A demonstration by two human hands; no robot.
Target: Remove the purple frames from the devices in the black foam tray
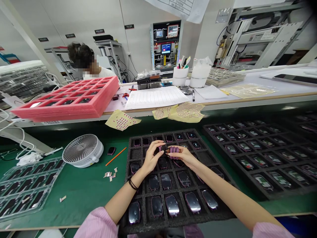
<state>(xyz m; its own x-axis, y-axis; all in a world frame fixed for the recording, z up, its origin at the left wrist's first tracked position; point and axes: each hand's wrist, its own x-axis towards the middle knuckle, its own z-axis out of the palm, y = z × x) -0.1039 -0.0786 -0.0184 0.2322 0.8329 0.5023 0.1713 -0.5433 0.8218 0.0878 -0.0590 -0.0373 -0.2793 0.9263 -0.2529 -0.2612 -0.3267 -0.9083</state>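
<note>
My left hand [151, 158] pinches a small dark watch body with a purple edge [159, 149] between thumb and fingers. Close against it, my right hand [185, 156] grips a ridged purple piece [173, 150] whose exact kind I cannot make out. The two held parts nearly meet, and fingers hide where they join. Both hands are above a black foam tray [148, 225], where smartwatches with dark screens, such as one at the front [172, 205], lie in square pockets. A few watch faces at the tray's back are lit.
Right of the tray is another black foam tray [250, 177] of watch parts. To the left are a white fan [83, 150], an orange stick [116, 156], small pale strips [110, 174] and a clear plastic tray [37, 206]. A pink foam tray [106, 99] overhangs the shelf; a co-worker [84, 59] sits beyond.
</note>
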